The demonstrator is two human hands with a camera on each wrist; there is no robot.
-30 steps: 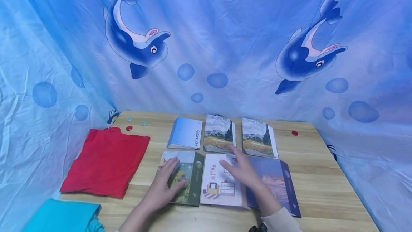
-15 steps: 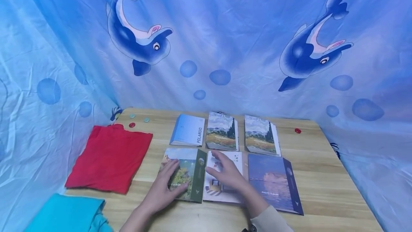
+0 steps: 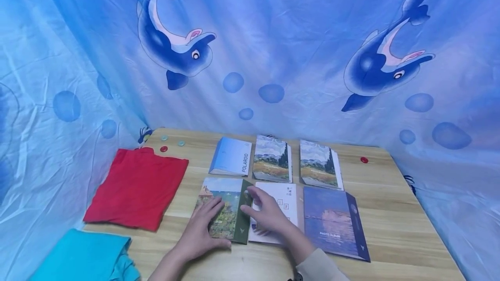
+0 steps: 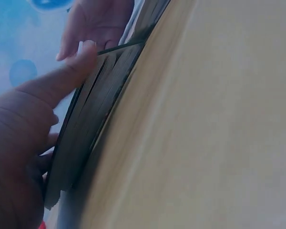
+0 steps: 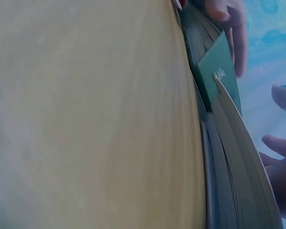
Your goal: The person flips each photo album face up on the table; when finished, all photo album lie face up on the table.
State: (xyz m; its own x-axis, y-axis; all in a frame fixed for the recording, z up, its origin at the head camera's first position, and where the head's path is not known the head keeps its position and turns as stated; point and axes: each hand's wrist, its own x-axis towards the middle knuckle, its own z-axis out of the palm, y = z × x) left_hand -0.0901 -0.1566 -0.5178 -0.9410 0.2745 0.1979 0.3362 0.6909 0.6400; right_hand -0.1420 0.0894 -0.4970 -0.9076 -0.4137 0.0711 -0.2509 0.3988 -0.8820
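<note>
My left hand [image 3: 200,232] rests on the left part of a photo album with a seaside garden cover [image 3: 224,184], its thumb along the near edge. That album's green spine [image 5: 224,59] faces right. Beside it lies a white album with furniture drawings [image 3: 287,191], spine-like strip to the right. Over its left part is my right hand [image 3: 269,216], fingers spread a little, with thumb and index tip overlapping the green spine in the head view. The right wrist view shows those fingers raised above the white album's page edges [image 5: 245,157].
A purple-blue photo album [image 3: 328,216] completes the near row. Behind stand a blue Polaroid album [image 3: 232,155] and two landscape-cover albums [image 3: 271,159]. Red cloth [image 3: 136,190] and teal cloth [image 3: 83,255] lie left. Small red and green buttons [image 3: 164,148] sit at the back.
My right hand has moved left from the white album's right side toward the green spine. My left thumb has slid from the cover to the near edge. The albums stay put.
</note>
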